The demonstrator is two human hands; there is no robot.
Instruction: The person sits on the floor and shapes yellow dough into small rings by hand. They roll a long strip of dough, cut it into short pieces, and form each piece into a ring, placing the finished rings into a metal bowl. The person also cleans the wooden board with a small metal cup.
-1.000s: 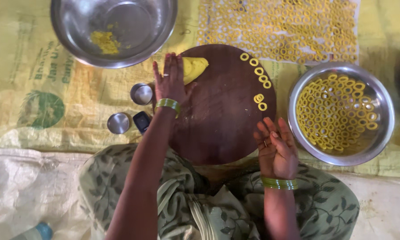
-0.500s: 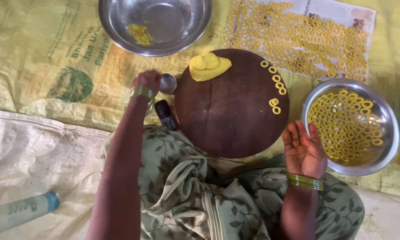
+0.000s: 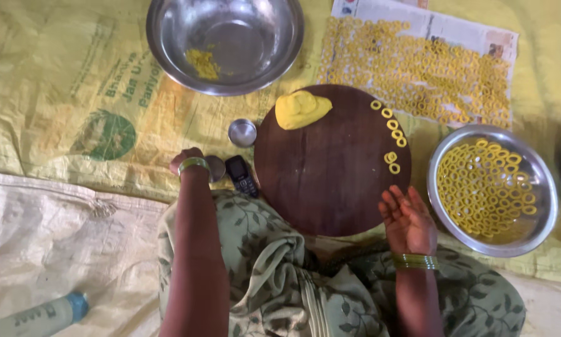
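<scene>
Round wooden board (image 3: 330, 175): landmark. Left hand (image 3: 187, 161), fingers curled on small steel cup (image 3: 216, 168) left of board. Right hand (image 3: 407, 219), open, empty, at board's lower-right edge. Yellow dough lump (image 3: 300, 108) on board's top.

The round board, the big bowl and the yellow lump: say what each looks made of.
Round board: likely wood, dark brown and matt, with faint grain.
Big bowl: metal, probably steel, shiny grey with bright reflections.
Yellow lump: seems soft dough, smooth with folds.
The left hand is at a small cup, apparently the same shiny metal.
</scene>
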